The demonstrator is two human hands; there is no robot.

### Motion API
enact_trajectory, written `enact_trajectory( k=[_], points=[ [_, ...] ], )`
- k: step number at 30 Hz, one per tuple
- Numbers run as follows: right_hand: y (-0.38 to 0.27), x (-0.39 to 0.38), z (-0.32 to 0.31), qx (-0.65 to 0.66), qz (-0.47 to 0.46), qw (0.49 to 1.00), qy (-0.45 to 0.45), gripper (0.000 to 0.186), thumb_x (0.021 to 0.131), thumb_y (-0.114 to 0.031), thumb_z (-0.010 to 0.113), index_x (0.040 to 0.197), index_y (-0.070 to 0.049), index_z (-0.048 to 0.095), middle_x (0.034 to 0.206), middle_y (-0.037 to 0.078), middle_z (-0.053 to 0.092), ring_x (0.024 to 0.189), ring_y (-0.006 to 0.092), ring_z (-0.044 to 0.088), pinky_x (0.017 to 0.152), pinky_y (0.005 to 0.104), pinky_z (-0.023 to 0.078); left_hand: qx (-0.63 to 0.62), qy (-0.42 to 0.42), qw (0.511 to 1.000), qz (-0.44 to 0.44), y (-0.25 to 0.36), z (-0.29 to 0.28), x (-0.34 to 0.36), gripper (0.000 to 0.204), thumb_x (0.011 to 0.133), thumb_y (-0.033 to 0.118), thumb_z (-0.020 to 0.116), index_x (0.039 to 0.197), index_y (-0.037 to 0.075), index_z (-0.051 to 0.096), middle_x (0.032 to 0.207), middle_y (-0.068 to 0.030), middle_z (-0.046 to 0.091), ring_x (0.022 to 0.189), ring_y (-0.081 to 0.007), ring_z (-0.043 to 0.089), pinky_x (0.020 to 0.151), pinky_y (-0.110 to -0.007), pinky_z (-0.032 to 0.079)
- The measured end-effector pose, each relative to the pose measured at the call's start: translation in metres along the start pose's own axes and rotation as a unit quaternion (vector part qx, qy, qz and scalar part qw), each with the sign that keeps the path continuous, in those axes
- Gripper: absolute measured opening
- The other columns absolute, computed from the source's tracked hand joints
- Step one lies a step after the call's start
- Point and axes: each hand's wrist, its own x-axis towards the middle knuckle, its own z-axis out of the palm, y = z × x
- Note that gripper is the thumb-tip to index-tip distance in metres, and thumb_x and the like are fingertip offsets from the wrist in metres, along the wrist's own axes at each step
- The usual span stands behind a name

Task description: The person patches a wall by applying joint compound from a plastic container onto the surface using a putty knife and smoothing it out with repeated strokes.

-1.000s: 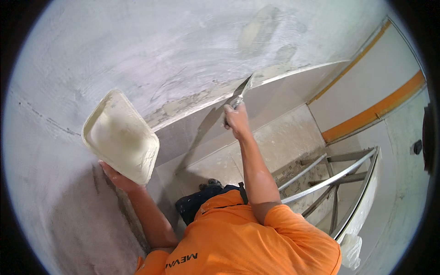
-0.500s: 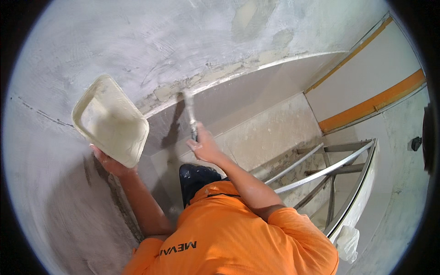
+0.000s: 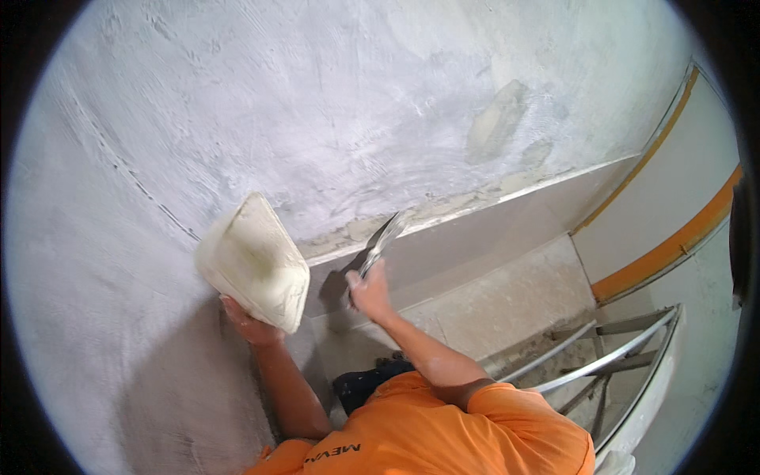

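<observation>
My left hand (image 3: 252, 323) grips the lower edge of a cream plastic tub (image 3: 298, 297), tilted so its smeared inside shows. The tub's contents are hard to make out. In my right hand (image 3: 370, 291) is a putty knife (image 3: 385, 240), its metal blade turned nearly edge-on and slightly blurred. The blade's end is at the rough, patchy filler band (image 3: 348, 231) along the bottom of the grey plastered wall (image 3: 261, 103). Whether it touches the wall, I cannot tell.
Below the filler band runs a smooth grey panel (image 3: 475, 237) with a pale top edge. A metal frame (image 3: 594, 366) with bars stands at lower right. Behind it is a white panel (image 3: 657, 210) with orange strips. A dark crack line (image 3: 138, 184) crosses the left wall.
The view has shifted, so the wall fills more of it. The knife's blade has turned from upright to slanting right, and the tub is tilted differently. Both hands keep their hold.
</observation>
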Motion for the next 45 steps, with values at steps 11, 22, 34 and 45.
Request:
enact_trajectory(
  k=[11,22,34,45],
  points=[
    [0.021,-0.055,-0.040,-0.282,-0.044,0.932,-0.225,0.054,0.087,-0.016,0.063,0.118,0.011,0.028,0.088,0.037,0.059,0.093,0.0539,0.059,0.081,0.0560,0.045,0.185,0.041,0.963,0.191,0.015,0.003,0.022,0.084,0.094,0.039,0.064,0.152,-0.004,0.021,0.141,-0.0310,0.042,0.124,-0.0447,0.051,0.099,-0.055,0.044],
    [-0.005,-0.028,-0.111,-0.138,0.020,0.971,-0.195,0.023,0.091,-0.023,0.064,0.101,-0.004,0.058,0.076,0.017,0.060,0.066,0.0282,0.058,0.063,0.0383,0.046,-0.523,0.123,0.758,-0.368,0.081,0.014,0.049,0.065,0.102,0.049,0.045,0.139,-0.004,0.039,0.131,-0.0236,0.049,0.118,-0.0313,0.052,0.100,-0.046,0.044],
    [-0.034,0.012,-0.066,-0.278,-0.196,0.932,-0.125,0.028,0.082,-0.022,0.071,0.106,-0.006,0.070,0.081,0.021,0.068,0.074,0.0401,0.064,0.067,0.0426,0.050,-0.169,0.200,0.943,-0.204,0.045,-0.014,0.033,0.080,0.097,0.055,0.048,0.144,-0.008,0.033,0.136,-0.0296,0.047,0.123,-0.0388,0.053,0.103,-0.049,0.045],
    [0.000,0.033,-0.203,-0.416,-0.178,0.874,0.178,0.028,0.080,-0.023,0.075,0.098,-0.001,0.074,0.079,0.020,0.069,0.069,0.0329,0.067,0.067,0.0413,0.051,-0.157,0.147,0.949,-0.230,0.049,-0.002,0.030,0.070,0.101,0.044,0.050,0.151,0.001,0.026,0.142,-0.0227,0.042,0.129,-0.0348,0.047,0.106,-0.049,0.042]
  ],
)
